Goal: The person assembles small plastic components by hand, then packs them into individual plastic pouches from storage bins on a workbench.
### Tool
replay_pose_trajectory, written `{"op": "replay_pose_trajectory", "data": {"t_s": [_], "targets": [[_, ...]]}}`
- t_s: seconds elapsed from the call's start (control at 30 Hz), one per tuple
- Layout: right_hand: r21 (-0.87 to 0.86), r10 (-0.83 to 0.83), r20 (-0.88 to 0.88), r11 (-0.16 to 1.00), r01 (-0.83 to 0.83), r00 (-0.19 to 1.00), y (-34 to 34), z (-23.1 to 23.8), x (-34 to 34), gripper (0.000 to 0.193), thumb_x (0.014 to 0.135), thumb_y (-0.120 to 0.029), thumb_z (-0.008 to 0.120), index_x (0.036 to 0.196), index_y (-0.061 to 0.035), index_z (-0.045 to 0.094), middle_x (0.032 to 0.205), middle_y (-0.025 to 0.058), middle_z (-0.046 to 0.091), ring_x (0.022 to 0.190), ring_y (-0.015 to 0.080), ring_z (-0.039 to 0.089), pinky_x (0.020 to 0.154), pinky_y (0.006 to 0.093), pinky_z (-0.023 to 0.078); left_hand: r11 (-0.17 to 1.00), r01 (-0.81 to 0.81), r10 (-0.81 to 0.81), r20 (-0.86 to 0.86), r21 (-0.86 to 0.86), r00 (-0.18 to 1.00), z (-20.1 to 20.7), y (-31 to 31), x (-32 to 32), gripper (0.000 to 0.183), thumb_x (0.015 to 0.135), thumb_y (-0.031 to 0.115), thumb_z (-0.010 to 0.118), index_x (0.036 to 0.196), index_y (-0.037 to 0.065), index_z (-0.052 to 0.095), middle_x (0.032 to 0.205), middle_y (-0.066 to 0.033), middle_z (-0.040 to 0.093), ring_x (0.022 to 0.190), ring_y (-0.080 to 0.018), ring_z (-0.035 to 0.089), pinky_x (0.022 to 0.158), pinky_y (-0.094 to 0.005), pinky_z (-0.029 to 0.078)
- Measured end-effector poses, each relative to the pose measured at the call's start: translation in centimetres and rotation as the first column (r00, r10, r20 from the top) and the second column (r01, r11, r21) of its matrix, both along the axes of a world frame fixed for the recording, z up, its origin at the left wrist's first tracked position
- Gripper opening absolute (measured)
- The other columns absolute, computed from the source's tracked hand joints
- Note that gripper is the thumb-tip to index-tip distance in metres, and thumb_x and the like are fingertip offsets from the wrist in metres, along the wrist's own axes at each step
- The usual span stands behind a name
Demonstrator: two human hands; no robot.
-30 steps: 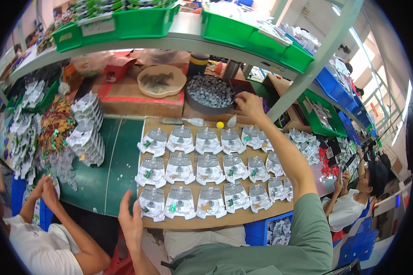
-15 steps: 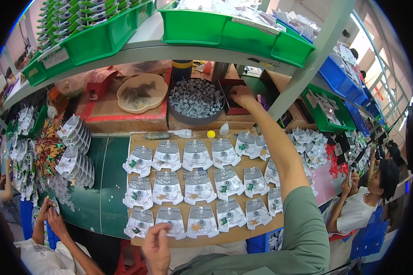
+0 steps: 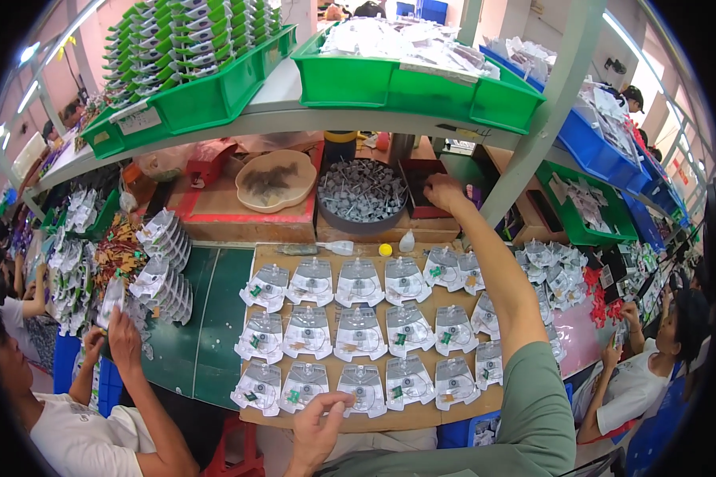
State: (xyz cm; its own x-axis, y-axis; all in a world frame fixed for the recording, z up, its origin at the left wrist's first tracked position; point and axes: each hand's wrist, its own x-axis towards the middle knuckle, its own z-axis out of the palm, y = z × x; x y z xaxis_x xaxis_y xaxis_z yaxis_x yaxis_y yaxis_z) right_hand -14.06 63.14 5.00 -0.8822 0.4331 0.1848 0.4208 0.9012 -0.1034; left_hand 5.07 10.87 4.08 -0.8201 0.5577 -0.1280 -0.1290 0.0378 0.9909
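Immediately right of the bowl, the right hand is at a red box, while the left hand curls near plastic covers before the bowl, both grips indiscernible; a low right forearm could knock covers askew.

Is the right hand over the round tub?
No, the right hand is at the dark red box, right of the round tub.

The bins at the top are green, the stacked parts at upper left green and white. Near the centre, the dish is cream, the tub dark grey, the box dark red, the cap yellow. Below, whitish pieces, some with green chips, show against tan cardboard. The worktop at lower left is dark green.
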Motion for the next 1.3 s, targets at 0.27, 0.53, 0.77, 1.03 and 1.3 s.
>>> {"op": "replay_pose_trajectory", "data": {"t_s": [0.27, 0.53, 0.77, 1.03, 1.3], "targets": [[-0.396, -0.033, -0.309, 0.913, -0.097, 0.95, -1.5, 2.4, 4.9, 0.032, 0.08, -0.03, 0.063, 0.097, -0.0049, 0.072, 0.093, 0.014, 0.071, 0.089, 0.0285, 0.067, 0.078, 0.0391, 0.053, 0.969, 0.122, -0.169, 0.215, 0.216, 0.962, 0.6, 2.3, 0.1, 0.023, 0.098, 0.008, 0.054, 0.116, -0.004, 0.058, 0.109, -0.0114, 0.067, 0.101, -0.0181, 0.064, 0.091, -0.0307, 0.051], [-0.855, 0.21, -0.343, 0.333, -0.397, 0.915, -20.2, 4.0, 14.4, 0.022, 0.091, -0.02, 0.062, 0.105, -0.0045, 0.068, 0.089, 0.002, 0.067, 0.074, 0.0078, 0.061, 0.061, 0.0244, 0.051, 0.767, -0.19, -0.204, 0.513, 0.613, 0.834, 1.0, 10.4, -4.2, 0.046, 0.102, 0.024, 0.045, 0.139, -0.003, 0.035, 0.137, -0.0194, 0.047, 0.123, -0.0301, 0.051, 0.103, -0.0431, 0.044], [-0.675, 0.358, -0.344, 0.549, -0.494, 0.868, -30.9, 2.8, 19.8, 0.028, 0.085, -0.015, 0.058, 0.106, 0.0022, 0.063, 0.088, 0.0205, 0.068, 0.079, 0.032, 0.068, 0.072, 0.0387, 0.054, 0.719, -0.272, -0.163, 0.535, 0.64, 0.829, -2.3, 8.9, -3.8, 0.036, 0.101, 0.014, 0.041, 0.133, -0.003, 0.041, 0.125, -0.0159, 0.054, 0.116, -0.0256, 0.056, 0.1, -0.0393, 0.046], [-0.626, 0.45, -0.247, 0.602, -0.496, 0.858, -32.3, 3.8, 21.6, 0.025, 0.089, -0.022, 0.06, 0.1, -0.0009, 0.068, 0.081, 0.0184, 0.07, 0.073, 0.0306, 0.069, 0.067, 0.0377, 0.053, 0.882, -0.155, -0.05, 0.416, 0.445, 0.908, -2.5, 5.0, -1.9, 0.027, 0.101, 0.009, 0.045, 0.124, -0.005, 0.049, 0.114, -0.0148, 0.062, 0.098, -0.0222, 0.065, 0.086, -0.0341, 0.056], [-0.52, 0.457, -0.297, 0.658, -0.544, 0.838, -33.6, 1.5, 22.9, 0.021, 0.086, -0.018, 0.061, 0.096, -0.001, 0.067, 0.085, 0.0196, 0.068, 0.081, 0.0358, 0.067, 0.071, 0.0426, 0.052, 0.943, -0.113, -0.063, 0.503, 0.313, 0.862, -2.5, 4.0, -0.9, 0.025, 0.098, 0.008, 0.05, 0.12, -0.005, 0.053, 0.11, -0.0136, 0.063, 0.1, -0.0226, 0.064, 0.086, -0.0347, 0.057]]}}
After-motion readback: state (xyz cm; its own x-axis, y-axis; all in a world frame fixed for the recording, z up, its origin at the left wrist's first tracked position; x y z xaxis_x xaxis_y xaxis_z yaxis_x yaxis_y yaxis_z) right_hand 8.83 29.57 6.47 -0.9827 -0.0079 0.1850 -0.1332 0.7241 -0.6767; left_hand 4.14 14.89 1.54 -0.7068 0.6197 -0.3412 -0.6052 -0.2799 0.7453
